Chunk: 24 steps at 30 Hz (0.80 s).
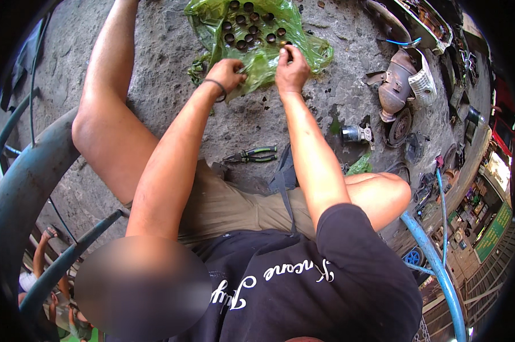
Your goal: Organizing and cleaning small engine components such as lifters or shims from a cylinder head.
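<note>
Just past the seated person's olive trousers (234,206), pliers (258,151) with green-and-black handles lie on the rough concrete (166,68). Farther out, the bare hands are apart from each other: the left hand (226,76) pinches the near edge of a translucent green plastic bag (258,69); the right hand (292,68) curls its fingers at the bag's right side, though I can't tell whether they grip anything. Beyond them, small dark round cups (253,29) sit scattered on the plastic.
</note>
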Each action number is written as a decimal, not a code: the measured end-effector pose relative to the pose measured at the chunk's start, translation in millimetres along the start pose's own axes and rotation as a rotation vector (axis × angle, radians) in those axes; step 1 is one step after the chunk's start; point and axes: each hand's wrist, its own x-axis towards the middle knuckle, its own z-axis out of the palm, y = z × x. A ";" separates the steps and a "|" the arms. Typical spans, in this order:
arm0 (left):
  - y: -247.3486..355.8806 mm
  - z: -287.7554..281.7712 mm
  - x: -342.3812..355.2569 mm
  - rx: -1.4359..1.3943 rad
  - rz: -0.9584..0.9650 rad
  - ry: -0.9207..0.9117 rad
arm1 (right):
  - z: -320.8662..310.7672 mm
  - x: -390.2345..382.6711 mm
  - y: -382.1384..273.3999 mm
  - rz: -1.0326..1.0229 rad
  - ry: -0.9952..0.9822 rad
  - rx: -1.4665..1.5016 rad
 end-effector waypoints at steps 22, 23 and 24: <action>-8.0 18.8 57.4 0.299 0.078 0.309 | 10.3 -38.6 14.8 -0.490 -0.488 -0.440; -6.5 19.7 56.4 0.273 0.116 0.294 | 7.4 -39.9 16.1 -0.482 -0.460 -0.391; -9.2 18.3 55.0 0.251 0.147 0.287 | 5.4 -40.7 12.5 -0.480 -0.435 -0.332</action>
